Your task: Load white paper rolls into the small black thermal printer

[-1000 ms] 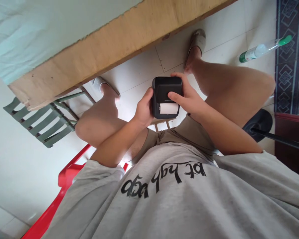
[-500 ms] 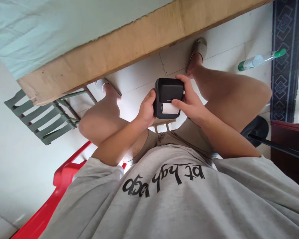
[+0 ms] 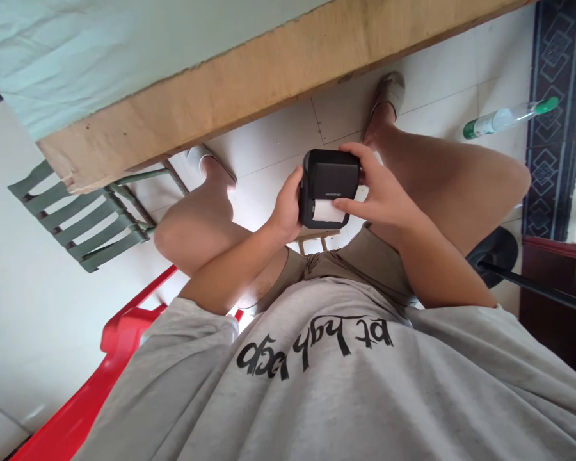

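Note:
A small black portable printer (image 3: 336,176), boxy with rounded corners, is held above my lap. White paper (image 3: 327,210) shows in its lower part, below a line of tiny print I cannot read. My left hand (image 3: 288,203) grips the printer's left side, thumb along the edge and the other fingers hidden behind it. My right hand (image 3: 377,189) is on the right side: the index finger lies at the upper right corner, and the thumb tip rests on or just over the paper.
A wooden-edged surface (image 3: 221,96) with a pale green cover crosses the top. A green slatted folding seat (image 3: 81,218) stands left, with a red plastic chair (image 3: 125,333) beside me. On the floor at right lies a green-capped bottle (image 3: 509,120), near a dark patterned border (image 3: 552,128).
The printer has shifted slightly right in view, along with the surroundings. My right thumb has moved down a little, uncovering the printed line. Both hands keep their hold.

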`<state>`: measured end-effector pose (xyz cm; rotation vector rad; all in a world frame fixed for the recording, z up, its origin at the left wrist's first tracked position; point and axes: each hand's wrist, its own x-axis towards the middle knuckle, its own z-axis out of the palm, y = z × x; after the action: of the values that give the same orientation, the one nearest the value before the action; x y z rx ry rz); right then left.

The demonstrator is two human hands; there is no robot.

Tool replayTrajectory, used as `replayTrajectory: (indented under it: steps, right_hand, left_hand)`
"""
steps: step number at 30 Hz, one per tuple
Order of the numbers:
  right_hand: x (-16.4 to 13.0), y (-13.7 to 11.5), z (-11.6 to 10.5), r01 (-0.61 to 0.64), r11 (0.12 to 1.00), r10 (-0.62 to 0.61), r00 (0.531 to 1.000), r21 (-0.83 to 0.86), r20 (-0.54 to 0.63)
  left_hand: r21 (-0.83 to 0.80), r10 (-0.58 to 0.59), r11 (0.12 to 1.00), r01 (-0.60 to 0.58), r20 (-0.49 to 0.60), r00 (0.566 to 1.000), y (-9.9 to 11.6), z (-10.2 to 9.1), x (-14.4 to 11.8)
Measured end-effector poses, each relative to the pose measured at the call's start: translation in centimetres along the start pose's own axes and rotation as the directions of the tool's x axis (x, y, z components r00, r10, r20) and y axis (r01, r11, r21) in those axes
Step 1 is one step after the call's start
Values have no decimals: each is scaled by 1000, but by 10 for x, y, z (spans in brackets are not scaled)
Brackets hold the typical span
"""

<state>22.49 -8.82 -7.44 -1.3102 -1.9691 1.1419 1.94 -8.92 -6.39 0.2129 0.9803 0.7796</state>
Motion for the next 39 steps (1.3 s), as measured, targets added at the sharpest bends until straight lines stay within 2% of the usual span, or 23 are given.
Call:
replayTrajectory:
  steps: [4,7,9,11,12,13,14,17,19,23,28,31,33,34,35,37,39]
  right_hand:
    - [2,-11,-11,85,976,-123,975,-200,-186]
    - [2,-16,-13,9,962,-110,928,-273,-356]
    - [3,-16,-10,-68,966,-72,857,-250,-510]
    - [3,-14,-6,-87,977,-61,760,-193,-647]
    - [3,-13,-3,-90,979,-61,729,-185,-681]
    - [2,-13,-1,-97,975,-69,726,-202,-684]
    - [1,-13,2,-113,963,-77,752,-243,-654]
    - [0,-20,9,-191,883,-3,911,-428,-413]
    - [1,-30,12,-229,816,110,963,-531,-245]
    - [8,-47,13,-241,750,276,960,-616,-39]
    - [13,-49,9,-271,751,398,913,-603,86]
    - [12,-44,-3,-286,849,372,921,-445,118]
    - [8,-39,-13,-307,934,332,934,-181,129]
    - [7,-37,-18,-321,947,319,940,-3,118]
    - [6,-34,-22,-324,927,312,946,189,87]
    - [6,-29,-26,-283,800,330,944,529,5]
    - [8,-25,-24,-226,666,353,935,711,-34]
  left_hand:
    - [33,15,999,-13,-50,999,0,4,0]
    - [98,19,995,-11,-89,996,-4,0,1]
    - [139,21,990,-9,-87,996,-6,-3,1]
    - [164,29,986,-13,-92,995,-7,-5,1]
    - [170,32,985,-15,-96,995,-7,-5,0]
    - [173,35,985,-17,-99,995,-7,-4,0]
    - [176,38,984,-20,-100,994,-6,-4,-1]
    - [206,52,978,-30,-103,993,-4,1,-3]
    - [227,65,973,-37,-118,991,-3,3,-2]
    - [256,89,965,-46,-160,983,-3,4,-2]
    - [287,45,958,8,-178,983,-3,2,-4]
    - [296,28,955,28,-184,983,-5,0,-3]
    - [287,52,958,5,-190,980,-6,-2,0]
    - [275,63,961,-8,-193,979,-6,-3,1]
    - [260,71,965,-18,-197,978,-6,-4,2]
    - [234,71,972,-22,-201,977,-5,-5,4]
    - [222,61,975,-16,-198,978,-4,-4,4]
